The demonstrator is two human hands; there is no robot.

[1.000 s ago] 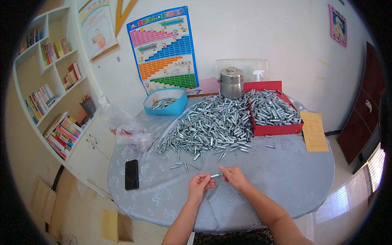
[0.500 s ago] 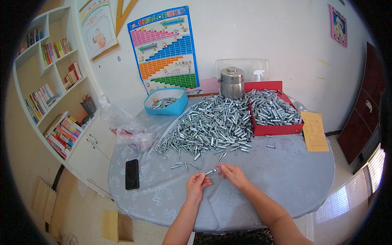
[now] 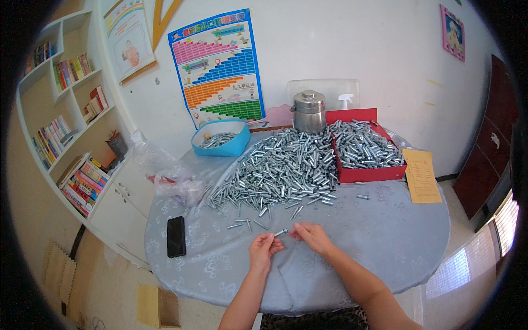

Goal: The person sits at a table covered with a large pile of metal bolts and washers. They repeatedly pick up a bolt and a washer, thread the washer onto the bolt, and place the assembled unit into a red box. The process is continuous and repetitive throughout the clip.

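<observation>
Between the thumb and fingers of my left hand (image 3: 263,250) is a silvery metal anchor bolt (image 3: 281,232), its nutted end pointing right. Just beside that end, my right hand (image 3: 312,237) has its fingers curled and pinched together. Whether they touch the bolt or hold a small part is too small to tell. A few loose bolts (image 3: 248,225) lie on the cloth beyond my left hand. Farther back spreads a large heap of similar bolts (image 3: 283,170).
A red box (image 3: 371,175) full of bolts stands right of the heap, a blue fabric bin (image 3: 237,145) with more at left. Behind is a steel canister (image 3: 309,113). A black phone (image 3: 176,236), plastic bags (image 3: 176,184) and a yellow paper (image 3: 422,179) lie on the grey-clothed table (image 3: 385,236).
The whole view has shifted slightly. My left hand still grips the bolt, and my right fingers have moved a little at its nutted end.
</observation>
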